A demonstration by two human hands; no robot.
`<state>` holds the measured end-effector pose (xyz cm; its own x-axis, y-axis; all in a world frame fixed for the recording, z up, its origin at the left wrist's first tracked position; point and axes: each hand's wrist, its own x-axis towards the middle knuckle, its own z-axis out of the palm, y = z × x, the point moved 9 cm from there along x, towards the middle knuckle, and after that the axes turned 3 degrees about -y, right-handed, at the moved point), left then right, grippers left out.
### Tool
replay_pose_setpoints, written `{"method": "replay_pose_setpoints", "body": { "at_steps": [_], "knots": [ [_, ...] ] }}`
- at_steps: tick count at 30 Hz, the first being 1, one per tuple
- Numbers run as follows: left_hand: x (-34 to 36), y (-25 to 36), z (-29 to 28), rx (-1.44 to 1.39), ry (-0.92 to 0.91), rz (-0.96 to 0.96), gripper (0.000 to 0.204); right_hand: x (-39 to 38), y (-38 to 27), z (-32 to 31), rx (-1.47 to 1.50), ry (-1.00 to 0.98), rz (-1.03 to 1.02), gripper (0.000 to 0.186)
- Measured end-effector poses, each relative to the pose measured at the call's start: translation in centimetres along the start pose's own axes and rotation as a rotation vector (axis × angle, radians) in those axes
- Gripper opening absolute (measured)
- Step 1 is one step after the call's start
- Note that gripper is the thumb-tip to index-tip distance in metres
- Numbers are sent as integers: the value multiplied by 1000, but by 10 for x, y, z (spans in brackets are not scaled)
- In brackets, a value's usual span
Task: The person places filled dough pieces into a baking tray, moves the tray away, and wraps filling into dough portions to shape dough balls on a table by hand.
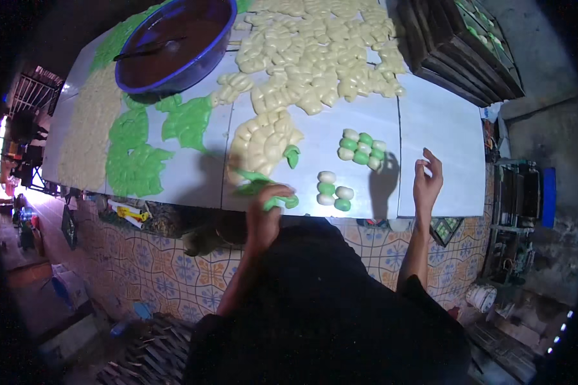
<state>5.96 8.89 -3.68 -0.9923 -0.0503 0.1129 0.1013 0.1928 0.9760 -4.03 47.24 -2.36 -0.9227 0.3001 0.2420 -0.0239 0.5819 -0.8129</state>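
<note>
My left hand (269,206) is at the table's near edge, fingers curled round a strip of green dough (288,202) that sticks out on its right. Just beyond it, another piece of green dough (253,178) touches a flattened mass of cream dough (263,142). A small green scrap (291,156) lies on that mass's right edge. My right hand (428,183) is raised at the right, with fingers bent, thumb apart and nothing visible in it. Between the hands sit a small group of green and white dough balls (326,189) and a larger packed cluster (361,149).
A blue basin (205,64) of brown filling, with a dark utensil in it, stands at the back left. Cream dough pieces (315,58) cover the far middle; green dough sheets (131,154) lie left. Stacked dark wooden trays (459,58) stand at the far right of the white table (443,128).
</note>
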Motion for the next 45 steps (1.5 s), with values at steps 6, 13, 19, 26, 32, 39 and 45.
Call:
{"method": "replay_pose_setpoints", "body": {
  "at_steps": [6,13,19,26,32,39,45],
  "knots": [
    [-17,-60,-47,-1169,126,42,27,-58,-80,140,225,-670,-18,31],
    [20,-22,-52,-429,262,28,52,-91,-109,250,149,-738,-407,22],
    [20,-38,-52,-590,274,-43,49,-10,-34,76,474,-513,222,26],
    [94,-8,53,-66,-76,115,75,-21,95,-20,-479,51,-68,45],
    [88,-48,-12,-834,35,193,71,-91,-71,125,207,-599,-77,32],
    [27,-81,-62,-1283,266,-3,39,-133,-151,249,91,-822,-444,42],
    [-37,-86,-105,113,540,-138,27,-158,-151,301,212,-979,-516,24]
  ]
}}
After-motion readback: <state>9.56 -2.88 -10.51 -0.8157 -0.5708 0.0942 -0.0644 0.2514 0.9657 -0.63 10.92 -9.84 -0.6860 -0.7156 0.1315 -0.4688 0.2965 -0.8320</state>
